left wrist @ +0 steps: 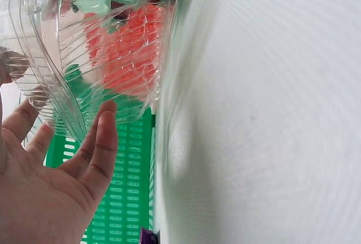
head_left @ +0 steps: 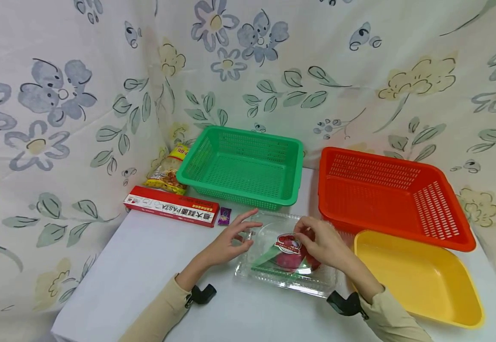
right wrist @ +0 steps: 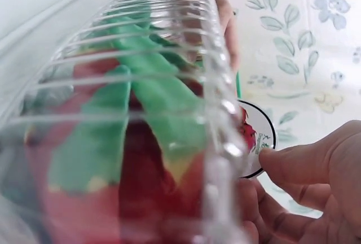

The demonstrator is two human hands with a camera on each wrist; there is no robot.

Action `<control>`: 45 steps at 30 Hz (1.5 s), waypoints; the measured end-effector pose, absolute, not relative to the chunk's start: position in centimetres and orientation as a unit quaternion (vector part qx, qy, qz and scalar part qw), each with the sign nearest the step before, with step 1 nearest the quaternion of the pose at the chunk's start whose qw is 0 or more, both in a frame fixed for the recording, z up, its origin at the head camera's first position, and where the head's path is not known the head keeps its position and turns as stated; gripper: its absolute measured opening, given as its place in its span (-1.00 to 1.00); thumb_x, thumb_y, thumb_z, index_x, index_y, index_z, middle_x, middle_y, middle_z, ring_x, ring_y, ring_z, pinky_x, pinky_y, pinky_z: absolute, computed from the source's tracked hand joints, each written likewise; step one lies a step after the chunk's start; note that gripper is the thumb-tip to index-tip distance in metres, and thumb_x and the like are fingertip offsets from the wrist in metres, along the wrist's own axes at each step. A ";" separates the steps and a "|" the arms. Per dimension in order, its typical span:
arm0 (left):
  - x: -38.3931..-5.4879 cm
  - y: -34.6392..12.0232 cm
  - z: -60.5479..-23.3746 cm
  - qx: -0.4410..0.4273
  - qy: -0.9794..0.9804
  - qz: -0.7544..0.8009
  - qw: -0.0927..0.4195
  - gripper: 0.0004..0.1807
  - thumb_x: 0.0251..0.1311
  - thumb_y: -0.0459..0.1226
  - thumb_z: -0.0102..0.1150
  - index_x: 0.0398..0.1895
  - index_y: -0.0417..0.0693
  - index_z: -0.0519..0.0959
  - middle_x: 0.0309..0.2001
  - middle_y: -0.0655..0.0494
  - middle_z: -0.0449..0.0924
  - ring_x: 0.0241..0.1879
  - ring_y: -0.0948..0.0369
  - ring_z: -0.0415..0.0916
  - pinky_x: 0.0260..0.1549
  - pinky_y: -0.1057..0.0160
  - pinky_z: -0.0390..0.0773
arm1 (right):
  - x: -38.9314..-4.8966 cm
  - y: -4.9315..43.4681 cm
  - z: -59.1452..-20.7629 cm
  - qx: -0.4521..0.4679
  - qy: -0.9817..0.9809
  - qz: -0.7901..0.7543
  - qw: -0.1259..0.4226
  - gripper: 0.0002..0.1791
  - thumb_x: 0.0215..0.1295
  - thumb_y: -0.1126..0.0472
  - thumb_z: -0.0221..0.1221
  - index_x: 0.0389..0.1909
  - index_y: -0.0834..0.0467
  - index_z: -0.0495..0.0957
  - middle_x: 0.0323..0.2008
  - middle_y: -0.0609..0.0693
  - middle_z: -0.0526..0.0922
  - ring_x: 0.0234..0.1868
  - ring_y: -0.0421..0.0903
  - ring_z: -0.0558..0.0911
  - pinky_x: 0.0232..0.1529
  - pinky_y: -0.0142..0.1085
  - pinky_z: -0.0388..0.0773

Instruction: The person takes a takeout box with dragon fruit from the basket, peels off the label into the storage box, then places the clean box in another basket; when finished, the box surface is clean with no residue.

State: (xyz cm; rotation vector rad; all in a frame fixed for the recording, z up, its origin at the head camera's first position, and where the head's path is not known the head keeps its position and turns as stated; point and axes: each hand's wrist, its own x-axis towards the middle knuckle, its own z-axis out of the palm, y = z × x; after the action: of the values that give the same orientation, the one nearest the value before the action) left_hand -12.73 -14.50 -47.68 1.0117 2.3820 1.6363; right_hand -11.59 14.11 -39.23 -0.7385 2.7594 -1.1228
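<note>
Round label [head_left: 285, 245] is pinched by R hand [head_left: 326, 243] over clear box [head_left: 282, 283].
Held by rim, prob. for finer control; L hand's [head_left: 229, 243] fingers are spread near box's L edge.

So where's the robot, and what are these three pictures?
No robot here, just a person. The wide picture comes from a camera on their head. The other two come from small black cameras on the wrists, so things look close and turned sideways.

On the white table are a clear box, green basket, red basket, yellow tray, pasta box, food bag and purple packet.

The right hand seems to pinch a round label; the left hand holds nothing, fingers spread by the clear box's edge.
</note>
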 end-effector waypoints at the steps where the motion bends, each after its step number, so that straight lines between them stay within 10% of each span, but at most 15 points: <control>1: -12.7 -14.5 -47.7 0.331 0.777 0.535 0.039 -0.50 0.32 -0.35 0.10 0.34 -0.08 0.43 0.55 0.09 -0.03 0.14 0.01 0.42 -0.18 0.16 0.59 | -11.6 14.1 -39.2 -0.242 0.897 -0.369 0.039 -0.87 0.20 0.33 0.33 -0.34 0.07 0.58 -0.45 -0.14 0.58 -0.43 -0.15 0.47 -0.46 -0.37 0.47; 17: -12.0 -13.7 -45.3 0.332 0.771 0.542 0.041 -0.51 0.25 -0.52 0.09 0.28 -0.34 0.42 0.51 -0.24 -0.02 0.08 -0.17 0.44 -0.19 0.05 0.59 | -11.8 15.2 -38.9 -0.248 0.878 -0.400 0.083 -0.91 0.30 0.27 0.27 -0.31 0.09 0.53 -0.45 -0.08 0.55 -0.41 -0.12 0.47 -0.47 -0.39 0.43; 45: -12.6 -14.3 -48.0 0.322 0.776 0.540 0.040 -0.49 0.28 -0.43 0.12 0.32 -0.20 0.42 0.55 0.04 -0.03 0.11 -0.09 0.45 -0.18 0.13 0.57 | -11.5 17.9 -39.2 -0.215 0.818 -0.529 0.071 -0.95 0.38 0.37 0.15 -0.21 0.28 0.52 -0.39 0.11 0.54 -0.45 0.00 0.58 -0.44 -0.25 0.65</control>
State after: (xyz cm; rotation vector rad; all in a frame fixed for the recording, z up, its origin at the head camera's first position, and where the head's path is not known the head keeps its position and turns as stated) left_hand -12.58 -14.33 -47.97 0.9877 2.3782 1.6547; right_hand -11.51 17.88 -39.22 -0.6451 2.4595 -1.5896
